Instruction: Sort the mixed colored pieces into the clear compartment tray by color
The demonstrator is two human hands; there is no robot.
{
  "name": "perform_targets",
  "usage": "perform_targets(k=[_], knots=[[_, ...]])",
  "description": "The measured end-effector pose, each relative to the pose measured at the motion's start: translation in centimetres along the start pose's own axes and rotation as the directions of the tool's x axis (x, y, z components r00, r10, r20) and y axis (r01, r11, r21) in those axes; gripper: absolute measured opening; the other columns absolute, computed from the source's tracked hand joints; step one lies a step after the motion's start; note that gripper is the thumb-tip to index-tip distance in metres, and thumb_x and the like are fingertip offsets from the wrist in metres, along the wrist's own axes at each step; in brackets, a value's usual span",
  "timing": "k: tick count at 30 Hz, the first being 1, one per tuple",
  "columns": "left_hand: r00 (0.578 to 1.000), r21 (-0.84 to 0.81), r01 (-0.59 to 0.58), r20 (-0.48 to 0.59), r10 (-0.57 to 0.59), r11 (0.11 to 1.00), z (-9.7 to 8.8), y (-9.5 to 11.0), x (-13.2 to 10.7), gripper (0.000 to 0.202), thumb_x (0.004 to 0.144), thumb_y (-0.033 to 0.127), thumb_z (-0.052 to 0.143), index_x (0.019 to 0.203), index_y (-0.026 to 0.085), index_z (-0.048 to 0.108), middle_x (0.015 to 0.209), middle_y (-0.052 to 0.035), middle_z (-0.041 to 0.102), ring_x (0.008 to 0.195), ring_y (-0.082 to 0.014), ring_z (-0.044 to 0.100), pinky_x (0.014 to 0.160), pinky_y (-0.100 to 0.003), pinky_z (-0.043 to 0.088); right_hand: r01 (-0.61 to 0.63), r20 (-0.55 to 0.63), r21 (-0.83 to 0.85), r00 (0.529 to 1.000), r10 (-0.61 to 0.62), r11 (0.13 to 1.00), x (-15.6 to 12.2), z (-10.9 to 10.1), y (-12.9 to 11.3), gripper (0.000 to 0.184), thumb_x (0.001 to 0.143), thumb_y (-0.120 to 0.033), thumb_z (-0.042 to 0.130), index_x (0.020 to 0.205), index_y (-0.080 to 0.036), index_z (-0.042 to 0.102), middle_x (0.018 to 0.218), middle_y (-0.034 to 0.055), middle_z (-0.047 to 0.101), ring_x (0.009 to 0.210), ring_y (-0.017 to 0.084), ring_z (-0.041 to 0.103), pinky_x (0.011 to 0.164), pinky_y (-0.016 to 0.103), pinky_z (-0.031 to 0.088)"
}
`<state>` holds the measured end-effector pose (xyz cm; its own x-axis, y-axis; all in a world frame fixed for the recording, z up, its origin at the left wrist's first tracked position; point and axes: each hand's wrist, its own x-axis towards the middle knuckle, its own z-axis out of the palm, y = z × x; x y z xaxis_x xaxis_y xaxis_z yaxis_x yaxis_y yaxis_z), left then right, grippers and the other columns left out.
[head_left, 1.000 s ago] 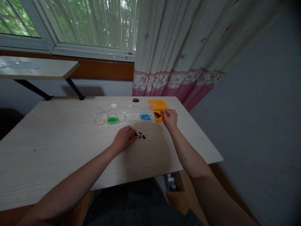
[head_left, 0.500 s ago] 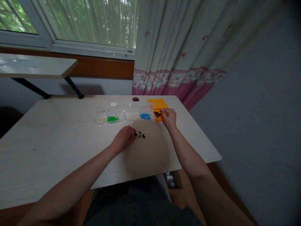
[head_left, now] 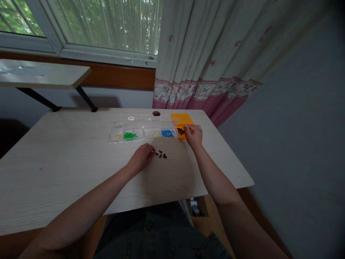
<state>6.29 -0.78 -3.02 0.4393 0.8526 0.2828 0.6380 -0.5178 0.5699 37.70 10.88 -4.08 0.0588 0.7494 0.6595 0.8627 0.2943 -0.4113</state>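
Small dark brown pieces (head_left: 160, 156) lie loose on the pale wooden tabletop. Just left of them is my left hand (head_left: 142, 155), its fingers curled together with the tips beside the nearest piece; whether something is between them is too small to tell. My right hand (head_left: 195, 136) reaches over the right side of an open orange box (head_left: 182, 118) with more brown pieces (head_left: 180, 131) in it. Its thumb and fingers are pinched at the box, and what they grip is hidden.
Left of the orange box, open clear boxes hold blue pieces (head_left: 167, 133), cream pieces (head_left: 154, 135), green pieces (head_left: 130, 135) and yellow pieces (head_left: 117, 136). A raised shelf (head_left: 78, 81) stands at the back left. A curtain (head_left: 185, 82) hangs behind the table; a wall is at right.
My left hand has shifted slightly left, so one brown piece by its fingertips shows more clearly. My right hand stays at the orange box. The view has tilted a little.
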Motion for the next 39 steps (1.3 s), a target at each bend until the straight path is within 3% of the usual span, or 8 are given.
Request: perform_targets(k=[7,13,21,30,35,39], knots=[[1.000,-0.042,-0.005,-0.029,0.004,0.999,0.0,-0.3,-0.3,0.019,0.089,0.018,0.054,0.107,0.017,0.059,0.097,-0.0072,0.059,0.091,-0.0204,0.057,0.086,-0.035,0.048,0.008,-0.010,0.012,1.000,-0.008,1.000,-0.1,0.0,0.1,0.035,0.094,-0.041,0.048,0.088,-0.020,0.076,0.089,0.0077,0.075,0.087,0.023,0.062,0.085,0.038,0.044],[0.999,0.013,-0.001,-0.033,0.002,1.000,-0.1,-0.1,-0.3,0.008,0.089,0.020,0.055,0.093,0.017,0.062,0.096,-0.0072,0.056,0.093,-0.0209,0.055,0.086,-0.035,0.048,0.008,-0.009,0.019,1.000,-0.008,1.000,-0.1,-0.1,-0.1,0.036,0.094,-0.042,0.048,0.088,-0.019,0.075,0.090,0.0079,0.075,0.086,0.023,0.062,0.085,0.038,0.044],[1.000,0.130,-0.019,0.010,0.018,0.991,-0.1,0.0,-0.2,0.025,0.096,0.025,0.042,0.098,0.015,0.064,0.096,-0.0081,0.057,0.094,-0.0214,0.053,0.089,-0.037,0.046,-0.035,0.001,0.042,0.999,0.035,0.999,-0.2,-0.2,-0.2,0.037,0.094,-0.043,0.047,0.089,-0.019,0.075,0.090,0.0084,0.074,0.087,0.023,0.061,0.086,0.038,0.044],[0.999,0.051,0.013,-0.034,-0.011,0.999,0.0,-0.1,-0.2,0.020,0.093,0.021,0.045,0.095,0.015,0.064,0.094,-0.0078,0.058,0.095,-0.0212,0.053,0.092,-0.038,0.046,-0.001,0.025,-0.033,1.000,0.001,0.999,-0.1,-0.9,-1.4,0.037,0.096,-0.041,0.045,0.091,-0.018,0.074,0.088,0.0092,0.073,0.088,0.022,0.060,0.088,0.038,0.042],[0.998,0.016,0.002,-0.058,-0.001,1.000,-0.1,0.0,-0.3,0.017,0.093,0.019,0.046,0.096,0.014,0.061,0.095,-0.0093,0.058,0.095,-0.0217,0.054,0.090,-0.037,0.047,0.014,0.019,0.037,1.000,-0.015,0.999,-0.1,-2.2,-4.4,0.037,0.095,-0.043,0.046,0.087,-0.020,0.073,0.087,0.0081,0.074,0.085,0.021,0.062,0.086,0.037,0.044],[0.997,-0.001,-0.001,-0.074,0.001,1.000,0.1,-0.3,-0.3,0.015,0.093,0.019,0.047,0.095,0.015,0.061,0.095,-0.0085,0.058,0.095,-0.0213,0.054,0.090,-0.037,0.047,0.078,0.104,0.292,0.988,-0.113,0.953,-1.5,-2.7,-8.9,0.031,0.094,-0.042,0.050,0.088,-0.022,0.073,0.086,0.0062,0.073,0.084,0.020,0.064,0.080,0.035,0.048]])
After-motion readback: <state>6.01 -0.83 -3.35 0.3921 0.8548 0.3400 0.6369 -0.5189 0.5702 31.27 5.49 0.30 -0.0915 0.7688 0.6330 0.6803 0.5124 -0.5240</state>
